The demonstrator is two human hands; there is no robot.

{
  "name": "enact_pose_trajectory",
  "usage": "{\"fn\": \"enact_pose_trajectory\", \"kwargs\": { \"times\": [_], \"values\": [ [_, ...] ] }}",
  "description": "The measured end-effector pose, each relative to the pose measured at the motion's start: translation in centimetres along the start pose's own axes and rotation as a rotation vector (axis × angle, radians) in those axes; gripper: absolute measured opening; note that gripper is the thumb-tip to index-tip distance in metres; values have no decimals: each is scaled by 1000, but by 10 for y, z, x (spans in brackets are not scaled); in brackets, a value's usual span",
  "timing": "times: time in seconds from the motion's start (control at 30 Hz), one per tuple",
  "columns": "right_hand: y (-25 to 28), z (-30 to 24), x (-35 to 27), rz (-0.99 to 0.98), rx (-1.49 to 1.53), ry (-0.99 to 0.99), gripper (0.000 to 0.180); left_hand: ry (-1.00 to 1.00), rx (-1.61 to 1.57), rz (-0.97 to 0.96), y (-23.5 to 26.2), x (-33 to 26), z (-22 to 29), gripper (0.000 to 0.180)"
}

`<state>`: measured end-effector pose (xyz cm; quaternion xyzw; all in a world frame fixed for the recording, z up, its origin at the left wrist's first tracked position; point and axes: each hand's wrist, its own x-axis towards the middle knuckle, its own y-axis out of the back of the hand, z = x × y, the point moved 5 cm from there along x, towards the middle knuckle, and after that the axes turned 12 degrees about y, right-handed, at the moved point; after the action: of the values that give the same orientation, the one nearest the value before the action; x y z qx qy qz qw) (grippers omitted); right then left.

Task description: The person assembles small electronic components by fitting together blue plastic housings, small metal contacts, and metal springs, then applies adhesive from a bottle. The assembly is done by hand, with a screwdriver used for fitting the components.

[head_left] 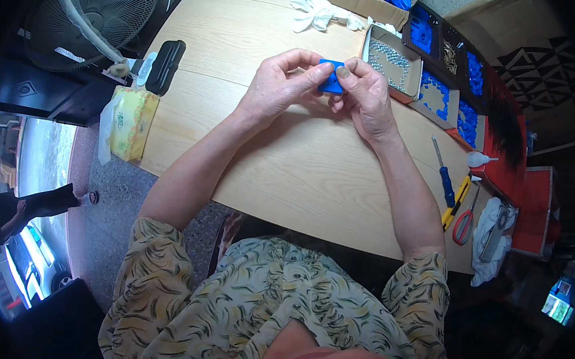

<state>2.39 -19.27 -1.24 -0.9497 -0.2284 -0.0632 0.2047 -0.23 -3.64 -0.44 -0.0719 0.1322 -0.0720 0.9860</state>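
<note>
A small, flat, blue square piece [331,84] is held up over the middle of the wooden table [288,173]. My left hand [284,82] pinches its left side, thumb on top. From the other side my right hand [367,95] grips it, with the thumb pressing on its upper face. The fingers beneath the piece are partly hidden, and its underside does not show. Just beyond my right hand stands a cardboard box [410,88] holding many small shiny metal parts.
Trays of blue parts [433,99] line the far right. A screwdriver [444,174], a yellow cutter [459,198] and red-handled scissors [463,226] lie at the right. On the left are a tissue pack [133,125], a black case [166,67] and a fan [102,13]. White cloth [316,11] lies at the back.
</note>
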Motion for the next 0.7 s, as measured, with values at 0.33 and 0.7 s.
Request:
{"fn": "enact_pose_trajectory", "kwargs": {
  "times": [0.33,0.7],
  "values": [
    [2,-9,-2,94,-53,160,23,187,-365,-163,4,5,-7,26],
    [-4,-15,-3,131,-347,186,36,-636,212,52,-1,-8,24,23]
  ]
}}
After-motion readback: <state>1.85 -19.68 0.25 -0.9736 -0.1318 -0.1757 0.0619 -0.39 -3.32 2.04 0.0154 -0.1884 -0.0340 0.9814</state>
